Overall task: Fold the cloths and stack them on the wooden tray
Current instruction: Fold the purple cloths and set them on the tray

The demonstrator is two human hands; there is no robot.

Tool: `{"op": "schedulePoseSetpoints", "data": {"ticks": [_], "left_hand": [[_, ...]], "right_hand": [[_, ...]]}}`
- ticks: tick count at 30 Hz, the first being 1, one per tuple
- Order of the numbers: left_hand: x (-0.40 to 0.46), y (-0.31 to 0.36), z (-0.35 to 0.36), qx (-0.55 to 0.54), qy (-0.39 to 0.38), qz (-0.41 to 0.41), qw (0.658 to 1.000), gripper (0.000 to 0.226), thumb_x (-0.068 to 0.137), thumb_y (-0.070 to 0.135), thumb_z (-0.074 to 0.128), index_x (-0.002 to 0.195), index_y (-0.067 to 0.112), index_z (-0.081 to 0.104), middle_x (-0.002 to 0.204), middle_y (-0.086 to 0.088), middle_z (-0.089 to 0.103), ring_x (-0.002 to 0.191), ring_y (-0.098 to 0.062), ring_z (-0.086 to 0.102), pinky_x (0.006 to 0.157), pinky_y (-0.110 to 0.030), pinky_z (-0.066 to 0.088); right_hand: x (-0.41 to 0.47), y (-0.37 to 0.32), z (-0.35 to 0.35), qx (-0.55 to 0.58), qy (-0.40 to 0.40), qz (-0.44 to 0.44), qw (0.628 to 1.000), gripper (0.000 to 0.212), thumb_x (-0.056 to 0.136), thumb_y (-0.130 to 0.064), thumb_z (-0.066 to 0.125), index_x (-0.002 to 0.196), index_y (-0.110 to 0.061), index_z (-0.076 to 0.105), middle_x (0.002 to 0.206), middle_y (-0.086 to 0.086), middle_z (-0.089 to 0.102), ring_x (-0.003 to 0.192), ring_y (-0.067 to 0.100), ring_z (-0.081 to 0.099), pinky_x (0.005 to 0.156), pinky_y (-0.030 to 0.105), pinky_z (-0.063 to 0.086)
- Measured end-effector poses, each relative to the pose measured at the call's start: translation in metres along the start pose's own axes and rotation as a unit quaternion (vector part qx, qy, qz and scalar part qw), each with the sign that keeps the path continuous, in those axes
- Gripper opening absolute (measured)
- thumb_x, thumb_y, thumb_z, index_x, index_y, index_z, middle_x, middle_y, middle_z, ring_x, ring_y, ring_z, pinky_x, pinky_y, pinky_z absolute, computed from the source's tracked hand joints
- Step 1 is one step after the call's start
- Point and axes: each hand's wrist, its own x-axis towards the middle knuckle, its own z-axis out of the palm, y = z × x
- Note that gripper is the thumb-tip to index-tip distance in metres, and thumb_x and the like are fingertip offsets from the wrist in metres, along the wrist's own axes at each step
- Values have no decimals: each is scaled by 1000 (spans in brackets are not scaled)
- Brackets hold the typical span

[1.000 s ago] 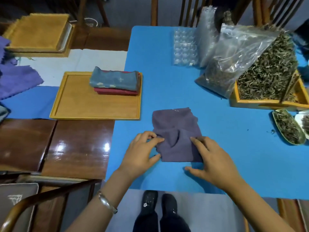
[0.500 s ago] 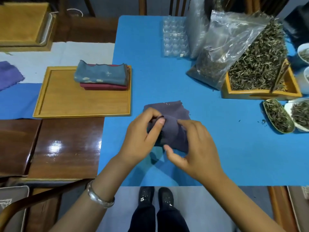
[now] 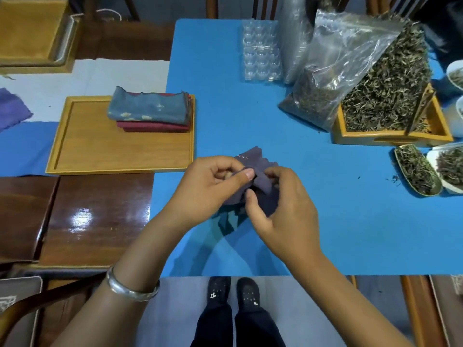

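Note:
A dark purple cloth [image 3: 263,189] is bunched above the blue table mat [image 3: 350,221], lifted off it at its near end. My left hand [image 3: 208,189] pinches its left edge between thumb and fingers. My right hand [image 3: 283,209] grips its right side, and much of the cloth is hidden under both hands. To the left lies the wooden tray [image 3: 100,151], bearing a folded blue patterned cloth [image 3: 147,106] on top of a folded red cloth [image 3: 152,126] at its far right corner.
A loose purple cloth [image 3: 12,108] lies at the far left edge. A clear bag of dried leaves [image 3: 333,78], a wooden box of leaves [image 3: 390,108], a plastic blister tray [image 3: 260,51] and small dishes [image 3: 416,171] fill the right side. Dark wooden tabletop [image 3: 95,216] lies left of the mat.
The purple cloth lay flat under both hands a second ago. Both hands have since gathered it, lifted it off the mat and brought its edges together.

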Motion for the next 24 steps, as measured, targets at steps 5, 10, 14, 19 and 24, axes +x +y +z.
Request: {"op": "schedulePoseSetpoints", "data": {"ticks": [5, 10, 14, 19, 24], "left_hand": [[-1, 3, 5, 28, 22, 13, 999, 19, 88, 14, 65, 71, 8, 66, 54, 3, 36, 46, -1, 29, 46, -11, 25], [-2, 7, 5, 46, 23, -4, 999, 19, 89, 18, 63, 78, 3, 67, 56, -5, 38, 44, -4, 30, 43, -14, 26], [0, 9, 6, 59, 29, -19, 998, 20, 89, 20, 64, 76, 4, 67, 60, -12, 40, 52, -13, 34, 48, -21, 27], [1, 8, 1, 69, 39, -29, 996, 22, 88, 23, 65, 72, 8, 66, 62, -26, 44, 54, -17, 36, 50, -25, 29], [1, 6, -7, 88, 45, -39, 994, 24, 87, 25, 67, 68, 11, 65, 60, -12, 42, 50, -8, 36, 46, -17, 30]], "right_hand": [[2, -7, 6, -32, -11, -2, 999, 14, 79, -11, 47, 75, -16, 35, 66, -1, 40, 63, 22, 37, 50, 31, 21], [8, -8, -2, -45, -1, -14, 999, 11, 82, -20, 48, 79, -11, 42, 58, -4, 39, 51, 22, 33, 40, 27, 20], [8, -5, -9, -83, 14, -44, 995, 22, 84, -29, 52, 85, -7, 52, 59, 4, 55, 49, 28, 51, 39, 29, 35], [7, 6, -24, -124, 22, -41, 991, 21, 81, -30, 54, 81, -10, 60, 69, 4, 62, 60, 28, 60, 44, 31, 44], [5, 16, -41, -153, -4, -5, 988, 13, 77, -18, 66, 84, -12, 57, 77, 4, 61, 64, 31, 56, 49, 30, 39]]}}
